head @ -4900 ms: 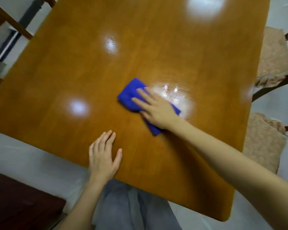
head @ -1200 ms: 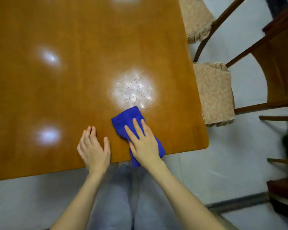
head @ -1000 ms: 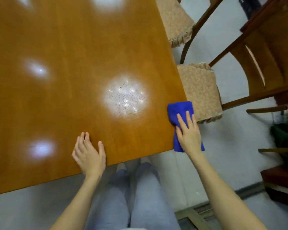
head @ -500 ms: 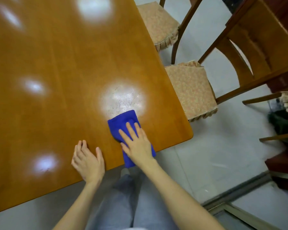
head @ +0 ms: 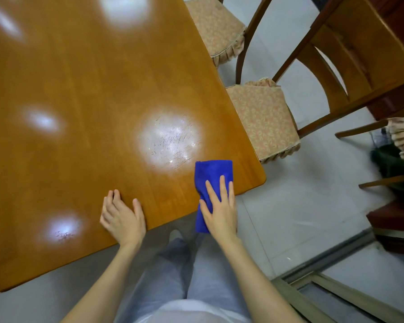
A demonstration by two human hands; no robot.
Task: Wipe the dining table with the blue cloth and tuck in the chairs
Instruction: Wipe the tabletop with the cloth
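- We see the right hand (head: 219, 207) lying flat on the blue cloth (head: 213, 174), fingers straight and slightly spread, pressing it down rather than gripping it.
- The blue cloth sits at the near edge of the tabletop (head: 79, 89), close to its near right corner. Its far part rests on the wood and its near end hangs over the edge under the palm.
- The left hand (head: 121, 217) lies open on the same near edge, palm down with relaxed fingers, holding nothing, well to the left of the cloth.
- We note a bright patch of reflected light (head: 170, 141) on the wood just beyond the cloth, showing fine scratches.
- Along the right edge stand two cushioned chairs: the nearer chair (head: 264, 120) has its seat right against that edge, and the farther chair (head: 215, 29) likewise.
- The person's legs in grey trousers (head: 173, 276) stand at the near edge, over a pale floor (head: 301, 217).
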